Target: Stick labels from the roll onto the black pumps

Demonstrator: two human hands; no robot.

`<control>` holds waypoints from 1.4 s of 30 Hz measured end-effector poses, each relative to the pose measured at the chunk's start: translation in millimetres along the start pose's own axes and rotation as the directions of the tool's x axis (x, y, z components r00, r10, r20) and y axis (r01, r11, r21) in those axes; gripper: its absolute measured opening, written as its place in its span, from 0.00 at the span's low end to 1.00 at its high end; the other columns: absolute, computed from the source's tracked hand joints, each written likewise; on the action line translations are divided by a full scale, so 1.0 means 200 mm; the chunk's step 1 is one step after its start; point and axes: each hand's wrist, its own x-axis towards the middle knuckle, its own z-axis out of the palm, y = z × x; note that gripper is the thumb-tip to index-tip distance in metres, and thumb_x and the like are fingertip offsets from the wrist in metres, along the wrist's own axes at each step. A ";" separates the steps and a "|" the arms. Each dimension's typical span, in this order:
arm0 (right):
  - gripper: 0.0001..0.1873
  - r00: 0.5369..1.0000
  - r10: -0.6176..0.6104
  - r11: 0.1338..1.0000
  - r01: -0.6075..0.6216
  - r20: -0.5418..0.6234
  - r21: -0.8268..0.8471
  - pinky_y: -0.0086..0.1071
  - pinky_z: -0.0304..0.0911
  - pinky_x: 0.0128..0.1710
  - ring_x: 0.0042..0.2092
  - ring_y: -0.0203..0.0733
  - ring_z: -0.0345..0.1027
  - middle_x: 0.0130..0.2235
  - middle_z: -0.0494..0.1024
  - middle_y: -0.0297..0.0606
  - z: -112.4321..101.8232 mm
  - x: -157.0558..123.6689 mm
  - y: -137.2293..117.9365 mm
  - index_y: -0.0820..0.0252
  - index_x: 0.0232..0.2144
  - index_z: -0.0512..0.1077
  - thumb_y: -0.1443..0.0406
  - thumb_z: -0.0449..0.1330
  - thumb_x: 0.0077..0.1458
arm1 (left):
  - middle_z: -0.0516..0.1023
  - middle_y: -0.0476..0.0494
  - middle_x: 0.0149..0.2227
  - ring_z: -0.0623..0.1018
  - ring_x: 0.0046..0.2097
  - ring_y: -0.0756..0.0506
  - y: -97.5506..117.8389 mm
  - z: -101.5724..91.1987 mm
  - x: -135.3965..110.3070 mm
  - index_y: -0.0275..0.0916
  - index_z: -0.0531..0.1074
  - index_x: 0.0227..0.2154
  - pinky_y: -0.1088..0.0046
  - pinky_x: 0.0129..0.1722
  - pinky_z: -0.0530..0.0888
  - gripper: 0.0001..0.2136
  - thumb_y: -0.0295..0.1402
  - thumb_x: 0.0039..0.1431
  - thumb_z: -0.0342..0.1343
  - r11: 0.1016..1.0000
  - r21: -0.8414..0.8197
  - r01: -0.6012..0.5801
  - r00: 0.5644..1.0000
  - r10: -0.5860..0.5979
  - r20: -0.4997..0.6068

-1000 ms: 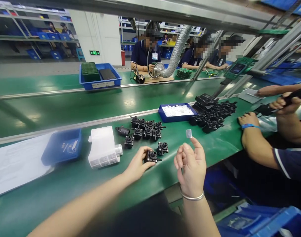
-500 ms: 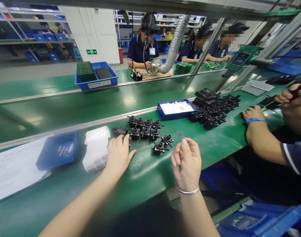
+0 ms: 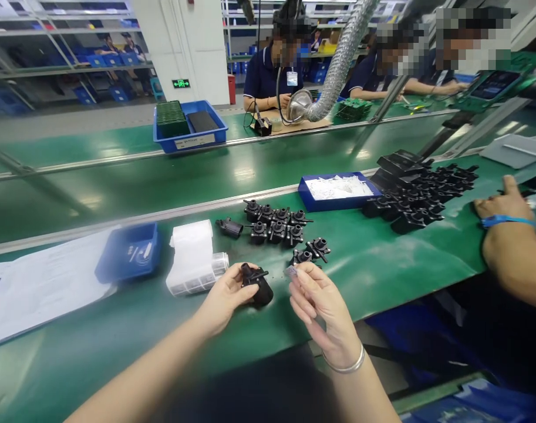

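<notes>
My left hand is closed around a black plastic pump part, held just above the green bench. Close to its right, my right hand pinches a small clear square piece between thumb and fingertips. Two loose black parts lie just beyond my right hand. Behind them stands a tight cluster of several black parts, with one part lying apart on its left.
A white plastic box, a small blue tray and papers lie to the left. A blue tray of white pieces and a heap of black parts sit at the right, near a co-worker's hand. People work across the conveyor.
My left hand went from the bench near the cluster to holding a black part lifted toward me. My right hand lowered and brought the small clear piece close to it.
</notes>
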 end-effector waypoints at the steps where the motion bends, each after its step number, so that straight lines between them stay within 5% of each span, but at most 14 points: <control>1: 0.07 0.999 0.036 0.999 -0.036 0.025 0.006 0.18 0.44 0.12 0.17 0.25 0.37 0.19 0.53 0.21 0.01 0.00 0.01 0.58 0.32 0.69 0.62 0.64 0.56 | 0.70 0.41 0.51 0.72 0.53 0.39 0.01 0.00 -0.01 0.44 0.68 0.49 0.55 0.49 0.73 0.16 0.36 0.58 0.60 0.989 -0.137 0.050 0.999 -0.047 0.022; 4: 0.07 0.990 0.119 0.993 -0.120 0.080 0.014 0.19 0.44 0.13 0.17 0.25 0.35 0.18 0.52 0.21 0.03 -0.02 0.04 0.58 0.32 0.69 0.62 0.64 0.57 | 0.72 0.41 0.48 0.74 0.51 0.40 0.02 -0.01 -0.04 0.46 0.65 0.54 0.52 0.47 0.74 0.20 0.35 0.60 0.59 0.913 -0.389 0.120 0.992 -0.090 0.094; 7: 0.08 0.977 0.187 0.982 -0.187 0.101 -0.010 0.20 0.43 0.13 0.17 0.25 0.35 0.17 0.52 0.20 0.04 -0.03 0.07 0.59 0.31 0.69 0.62 0.64 0.56 | 0.74 0.42 0.45 0.76 0.46 0.44 0.00 -0.02 -0.06 0.48 0.61 0.58 0.63 0.45 0.75 0.25 0.33 0.60 0.59 0.889 -0.444 0.110 0.993 -0.080 0.086; 11: 0.12 0.951 0.289 0.957 -0.284 0.111 -0.059 0.20 0.42 0.13 0.16 0.24 0.36 0.16 0.54 0.20 0.06 -0.03 0.11 0.60 0.27 0.67 0.61 0.66 0.54 | 0.73 0.43 0.43 0.75 0.41 0.48 -0.02 -0.03 -0.06 0.47 0.61 0.59 0.73 0.39 0.72 0.24 0.35 0.60 0.59 0.914 -0.399 0.075 0.997 -0.057 0.059; 17: 0.15 0.930 0.354 0.933 -0.343 0.102 -0.109 0.20 0.41 0.12 0.16 0.23 0.36 0.15 0.57 0.21 0.08 -0.01 0.15 0.62 0.24 0.67 0.60 0.66 0.53 | 0.74 0.41 0.41 0.72 0.38 0.48 -0.03 -0.03 -0.07 0.40 0.67 0.49 0.69 0.37 0.71 0.16 0.40 0.62 0.55 0.960 -0.281 0.014 0.997 0.009 0.082; 21: 0.14 0.916 0.390 0.916 -0.376 0.091 -0.138 0.19 0.42 0.12 0.15 0.22 0.36 0.16 0.57 0.22 0.09 -0.01 0.14 0.63 0.24 0.69 0.60 0.66 0.53 | 0.72 0.42 0.44 0.72 0.37 0.48 -0.04 -0.02 -0.08 0.44 0.61 0.56 0.67 0.39 0.71 0.20 0.42 0.63 0.53 0.967 -0.249 0.045 0.998 -0.031 0.061; 26: 0.16 0.915 0.400 0.910 -0.388 0.059 -0.148 0.19 0.43 0.11 0.15 0.22 0.37 0.16 0.59 0.23 0.10 0.00 0.16 0.63 0.22 0.69 0.58 0.67 0.51 | 0.68 0.43 0.47 0.71 0.36 0.50 -0.03 -0.01 -0.09 0.47 0.53 0.61 0.66 0.41 0.70 0.26 0.44 0.63 0.52 0.967 -0.243 0.082 0.997 -0.077 0.028; 42: 0.15 0.925 0.379 0.907 -0.370 0.004 -0.203 0.19 0.43 0.10 0.13 0.22 0.38 0.14 0.58 0.23 0.13 0.01 0.19 0.64 0.21 0.69 0.61 0.65 0.52 | 0.68 0.44 0.48 0.71 0.37 0.51 -0.07 -0.02 -0.09 0.49 0.52 0.61 0.68 0.43 0.70 0.23 0.43 0.66 0.48 0.963 -0.256 0.080 0.997 -0.078 0.019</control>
